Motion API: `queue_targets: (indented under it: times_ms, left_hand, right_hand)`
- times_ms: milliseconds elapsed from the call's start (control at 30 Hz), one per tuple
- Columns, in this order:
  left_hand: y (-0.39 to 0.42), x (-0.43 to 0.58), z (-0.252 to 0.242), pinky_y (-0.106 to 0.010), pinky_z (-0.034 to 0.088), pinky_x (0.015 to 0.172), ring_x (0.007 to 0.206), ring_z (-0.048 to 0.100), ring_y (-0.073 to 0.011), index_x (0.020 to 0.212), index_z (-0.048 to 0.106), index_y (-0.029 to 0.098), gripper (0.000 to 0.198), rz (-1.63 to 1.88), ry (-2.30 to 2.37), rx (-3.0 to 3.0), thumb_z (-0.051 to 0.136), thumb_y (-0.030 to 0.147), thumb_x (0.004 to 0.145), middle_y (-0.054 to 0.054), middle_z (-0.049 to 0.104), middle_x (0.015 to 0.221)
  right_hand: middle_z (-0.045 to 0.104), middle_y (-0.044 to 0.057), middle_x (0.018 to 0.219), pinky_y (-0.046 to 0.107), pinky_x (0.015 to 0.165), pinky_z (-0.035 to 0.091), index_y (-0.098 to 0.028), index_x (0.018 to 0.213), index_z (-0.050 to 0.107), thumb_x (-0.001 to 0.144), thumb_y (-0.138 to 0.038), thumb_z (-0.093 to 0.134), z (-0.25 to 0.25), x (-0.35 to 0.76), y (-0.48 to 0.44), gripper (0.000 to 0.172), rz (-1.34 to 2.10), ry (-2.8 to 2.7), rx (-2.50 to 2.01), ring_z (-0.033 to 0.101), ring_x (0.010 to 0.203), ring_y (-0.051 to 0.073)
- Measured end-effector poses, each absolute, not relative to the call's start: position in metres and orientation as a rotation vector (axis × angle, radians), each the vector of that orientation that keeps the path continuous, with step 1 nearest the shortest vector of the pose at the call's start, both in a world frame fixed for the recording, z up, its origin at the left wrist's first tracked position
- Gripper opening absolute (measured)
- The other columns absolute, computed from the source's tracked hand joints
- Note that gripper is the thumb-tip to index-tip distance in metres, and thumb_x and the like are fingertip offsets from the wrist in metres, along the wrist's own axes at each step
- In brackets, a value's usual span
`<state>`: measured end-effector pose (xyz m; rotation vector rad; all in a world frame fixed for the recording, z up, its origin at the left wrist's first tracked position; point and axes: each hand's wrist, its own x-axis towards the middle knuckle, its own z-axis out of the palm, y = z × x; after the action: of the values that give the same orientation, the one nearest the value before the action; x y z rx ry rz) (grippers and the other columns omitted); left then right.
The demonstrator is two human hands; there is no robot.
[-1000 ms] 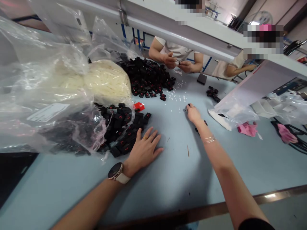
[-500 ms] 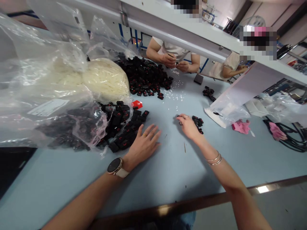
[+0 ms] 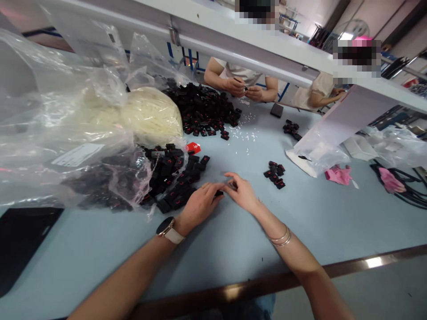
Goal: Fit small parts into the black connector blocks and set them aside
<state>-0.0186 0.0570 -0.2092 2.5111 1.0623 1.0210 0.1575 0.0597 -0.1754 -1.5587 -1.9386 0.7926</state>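
Note:
My left hand (image 3: 201, 202) is closed on a small black plastic part (image 3: 218, 194), held between thumb and fingertips just above the table. My right hand (image 3: 243, 192) meets it from the right, fingers curled and thumb against the left fingertips; whatever is in its fingers is too small to make out. Beside my left hand lies a heap of black plastic parts with red marks (image 3: 171, 198), spilling from a clear plastic bag (image 3: 103, 166). A small cluster of the same black parts (image 3: 275, 174) sits to the right of my right hand.
Across the table, a co-worker's hands (image 3: 245, 89) hold a small item behind a larger black pile (image 3: 203, 109). Tiny white pieces (image 3: 245, 129) are scattered nearby. A bag of cream-coloured pieces (image 3: 151, 113) stands left. Pink gloves (image 3: 338, 174) lie right, below an overhead shelf beam (image 3: 213, 31).
My right hand has moved left, away from the small cluster, to meet my left hand. My left hand has gone from spread fingers to closed on a black part.

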Motion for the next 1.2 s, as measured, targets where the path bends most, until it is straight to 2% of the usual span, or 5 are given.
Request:
queue_targets:
  times_ms: [100,200,833,967,1200]
  left_hand:
    - [0.059,-0.020,-0.214,-0.031,0.053,0.074,0.083,0.064,-0.0184,0.105,0.054,0.017,0.016,1.074,1.098,2.377,0.050,0.023,0.090,-0.006,0.065,0.093]
    - [0.063,-0.021,-0.217,-0.031,0.054,0.076,0.088,0.064,-0.0183,0.098,0.057,0.019,0.012,1.016,1.074,2.303,0.049,0.018,0.089,-0.007,0.065,0.096]
    - [0.064,-0.020,-0.215,-0.035,0.053,0.079,0.088,0.061,-0.0204,0.102,0.063,0.019,0.018,0.887,1.085,2.383,0.054,0.020,0.087,-0.008,0.065,0.095]
    - [0.063,-0.020,-0.213,-0.036,0.052,0.079,0.088,0.060,-0.0209,0.101,0.063,0.018,0.017,0.858,1.076,2.426,0.053,0.020,0.087,-0.008,0.064,0.096]
    - [0.062,-0.020,-0.209,-0.036,0.052,0.078,0.087,0.059,-0.0211,0.100,0.062,0.019,0.016,0.822,1.081,2.449,0.053,0.018,0.088,-0.008,0.063,0.094]
  right_hand:
    - [0.068,0.005,0.090,0.029,0.078,0.047,-0.020,0.108,0.063,0.086,-0.027,0.055,-0.189,0.168,0.068,0.024,0.471,-1.943,-1.704,0.062,0.083,0.017]
    - [0.067,0.007,0.101,0.030,0.082,0.047,-0.021,0.106,0.064,0.085,-0.017,0.051,-0.198,0.178,0.073,0.025,0.331,-1.954,-1.821,0.062,0.091,0.019]
    - [0.066,0.003,0.092,0.026,0.074,0.046,-0.024,0.097,0.067,0.089,-0.025,0.051,-0.200,0.175,0.079,0.019,0.330,-2.012,-1.775,0.061,0.083,0.017]
    - [0.065,0.004,0.098,0.026,0.079,0.046,-0.024,0.104,0.067,0.090,-0.025,0.048,-0.193,0.154,0.107,0.023,0.355,-2.126,-1.655,0.060,0.090,0.017]
    - [0.056,0.002,0.129,0.028,0.087,0.046,-0.028,0.125,0.057,0.084,-0.004,0.045,-0.187,0.116,0.178,0.049,0.431,-2.433,-1.443,0.058,0.104,0.017]
